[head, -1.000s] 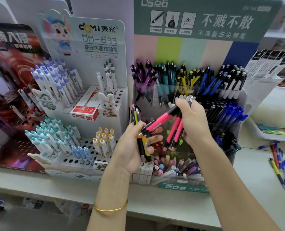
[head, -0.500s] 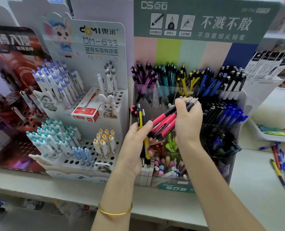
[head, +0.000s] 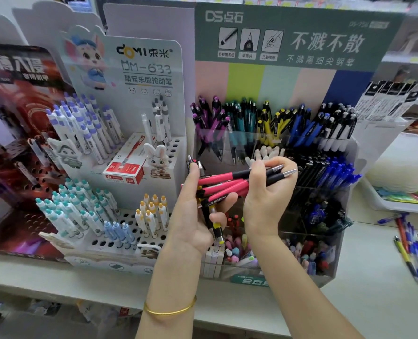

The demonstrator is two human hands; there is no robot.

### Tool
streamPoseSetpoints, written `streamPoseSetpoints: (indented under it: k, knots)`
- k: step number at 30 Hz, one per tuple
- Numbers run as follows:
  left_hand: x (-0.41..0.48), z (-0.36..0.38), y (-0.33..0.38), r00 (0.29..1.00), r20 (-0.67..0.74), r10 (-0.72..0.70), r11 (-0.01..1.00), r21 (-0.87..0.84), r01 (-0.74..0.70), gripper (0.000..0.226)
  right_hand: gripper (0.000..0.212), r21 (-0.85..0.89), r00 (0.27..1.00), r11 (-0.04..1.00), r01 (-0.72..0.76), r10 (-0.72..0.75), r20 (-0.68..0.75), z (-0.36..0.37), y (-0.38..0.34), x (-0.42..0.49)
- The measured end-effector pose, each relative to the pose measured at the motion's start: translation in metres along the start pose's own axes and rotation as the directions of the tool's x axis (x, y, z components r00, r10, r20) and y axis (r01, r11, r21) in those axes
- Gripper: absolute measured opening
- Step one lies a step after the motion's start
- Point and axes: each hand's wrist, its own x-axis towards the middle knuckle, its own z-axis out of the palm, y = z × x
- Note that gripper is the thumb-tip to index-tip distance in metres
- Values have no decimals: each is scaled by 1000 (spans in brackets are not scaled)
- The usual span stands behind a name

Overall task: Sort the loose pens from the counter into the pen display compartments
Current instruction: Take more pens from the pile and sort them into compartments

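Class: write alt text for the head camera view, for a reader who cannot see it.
Two hands sort pens before a clear pen display: the right hand holds a bunch of pink pens, the left hand grips yellow-and-black pens. Loose pens lie on the counter at right.

Store counter [head: 364,304] carries a red display [head: 19,238], a white perforated pen stand [head: 129,217], a clear pen display [head: 337,255], loose pens [head: 413,250] near a white tray [head: 398,206].

left hand [head: 191,223] grips yellow pens [head: 218,227] | right hand [head: 264,199] grips pink pens [head: 217,178] | before pen display [head: 281,81]
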Motion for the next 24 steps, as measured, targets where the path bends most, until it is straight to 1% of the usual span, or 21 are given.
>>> streamPoseSetpoints:
  k: [1,4,6,10,11,13,15,17,19,20,21,22,23,24]
  knots:
    - [0,2,0,1000,-1,11,1000,27,-11,44,20,10,1000,1000,9,-9,-1,0,0,-1]
    - [0,5,-2,999,5,36,987,155,-36,37,13,33,1000,999,5,-4,-27,0,-2,-2]
    - [-1,7,-2,999,4,33,978,204,-33,35,12,40,1000,999,2,-1,-29,-1,-3,-2]
    - [3,8,-2,997,-19,69,976,209,-64,31,15,46,1000,999,-12,13,-21,-2,-5,0]
    - [5,9,-3,996,-30,89,977,196,-82,29,17,53,999,998,-38,40,-23,-2,-5,0]
    - [9,7,-4,988,-49,146,975,179,-135,26,19,96,990,986,-138,139,-1,-4,-5,1]
    - [13,5,-4,976,-59,209,964,183,-195,25,20,152,967,956,-251,242,78,-9,-4,1]
    - [15,1,-1,961,-61,270,944,212,-251,23,19,179,929,918,-354,323,180,-15,-4,4]
    - [16,-2,5,942,-61,330,918,253,-306,22,16,188,876,879,-439,372,308,-22,-5,8]
    - [17,-4,8,930,-62,363,902,274,-334,21,13,165,846,870,-464,381,372,-25,-6,10]
    - [17,-6,11,916,-61,397,884,293,-363,21,10,113,824,877,-468,386,416,-29,-6,14]
    - [17,-9,15,899,-62,434,861,322,-393,21,13,19,821,904,-427,379,427,-34,-6,17]
    - [16,-12,18,881,-59,470,829,371,-418,20,15,-123,847,941,-314,337,411,-38,-7,21]
    - [15,-15,21,862,-47,505,786,439,-436,20,18,-294,895,949,-116,228,384,-42,-9,26]
